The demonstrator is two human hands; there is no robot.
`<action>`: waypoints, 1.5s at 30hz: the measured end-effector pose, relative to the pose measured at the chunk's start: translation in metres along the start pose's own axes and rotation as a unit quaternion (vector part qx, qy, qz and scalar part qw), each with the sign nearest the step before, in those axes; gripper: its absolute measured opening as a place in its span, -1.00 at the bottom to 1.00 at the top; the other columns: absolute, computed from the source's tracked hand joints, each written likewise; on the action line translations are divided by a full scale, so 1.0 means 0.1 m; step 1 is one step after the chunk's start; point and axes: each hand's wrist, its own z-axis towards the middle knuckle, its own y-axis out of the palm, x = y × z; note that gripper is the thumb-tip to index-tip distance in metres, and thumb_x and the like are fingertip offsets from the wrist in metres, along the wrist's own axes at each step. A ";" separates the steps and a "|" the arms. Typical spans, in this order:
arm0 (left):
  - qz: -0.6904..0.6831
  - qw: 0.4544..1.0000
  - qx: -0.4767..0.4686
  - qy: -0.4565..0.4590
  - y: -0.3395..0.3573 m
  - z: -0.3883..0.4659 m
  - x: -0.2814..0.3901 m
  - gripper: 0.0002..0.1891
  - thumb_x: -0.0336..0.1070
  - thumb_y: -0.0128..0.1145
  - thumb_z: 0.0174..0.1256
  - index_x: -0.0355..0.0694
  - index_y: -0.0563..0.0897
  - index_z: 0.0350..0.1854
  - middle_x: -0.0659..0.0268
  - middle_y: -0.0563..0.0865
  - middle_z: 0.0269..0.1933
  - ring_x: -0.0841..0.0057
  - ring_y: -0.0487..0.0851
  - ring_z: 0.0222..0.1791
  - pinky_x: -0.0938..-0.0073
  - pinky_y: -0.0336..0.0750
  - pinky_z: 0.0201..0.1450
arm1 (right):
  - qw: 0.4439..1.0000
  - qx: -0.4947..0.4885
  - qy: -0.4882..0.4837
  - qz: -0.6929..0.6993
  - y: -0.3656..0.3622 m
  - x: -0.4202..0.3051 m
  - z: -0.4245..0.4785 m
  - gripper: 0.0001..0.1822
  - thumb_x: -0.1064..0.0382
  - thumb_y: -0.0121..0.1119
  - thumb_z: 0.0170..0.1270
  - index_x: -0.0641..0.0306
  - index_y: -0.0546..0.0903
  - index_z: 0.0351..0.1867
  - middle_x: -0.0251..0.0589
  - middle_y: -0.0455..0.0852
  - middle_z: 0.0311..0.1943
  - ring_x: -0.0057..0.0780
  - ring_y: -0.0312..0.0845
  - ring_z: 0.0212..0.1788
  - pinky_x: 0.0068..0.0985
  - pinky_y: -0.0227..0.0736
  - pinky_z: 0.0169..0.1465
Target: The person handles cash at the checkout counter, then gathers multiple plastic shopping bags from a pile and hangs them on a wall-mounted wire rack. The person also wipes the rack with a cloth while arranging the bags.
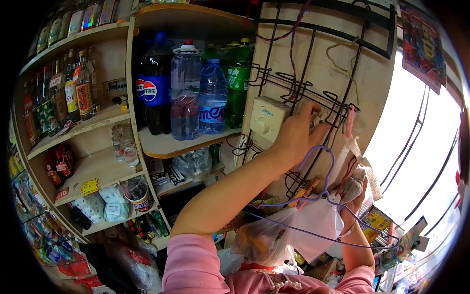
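My left hand (299, 134) reaches up to a dark wire rack (306, 84) on a wooden panel, its fingertips curled among the wires. Whether it grips something there is hidden. Just left of it sits a cream Midea control box with a knob (262, 125). At the lower right, my right hand (356, 202) is closed around a grey, soft-looking thing (353, 186), beside a hanging whitish strap (369, 176). A purple wire hanger (325, 183) hangs between the arms, in front of whitish plastic bags (315, 228). A wooden clothespin (304, 191) is near its hook.
To the left, shelves (84, 132) hold glass bottles, small glasses and packets. Large drink bottles (185, 92) stand on a middle shelf (176, 145). A pink loop (350, 121) and a yellowish wire (343, 66) hang on the rack. A bright opening lies at the right.
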 end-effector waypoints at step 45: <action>-0.466 0.872 0.090 -0.117 -0.30 -0.76 -0.19 -0.80 -0.24 0.13 0.44 -0.15 0.47 -0.02 0.39 0.61 -0.26 0.64 0.59 -0.37 0.55 0.59 -0.33 | 0.240 -0.255 -0.525 -0.776 1.88 -1.08 0.59 -0.57 0.36 0.21 -0.08 0.32 0.56 -0.06 -0.06 0.61 -0.16 -0.05 0.51 0.00 -0.08 0.24 0.32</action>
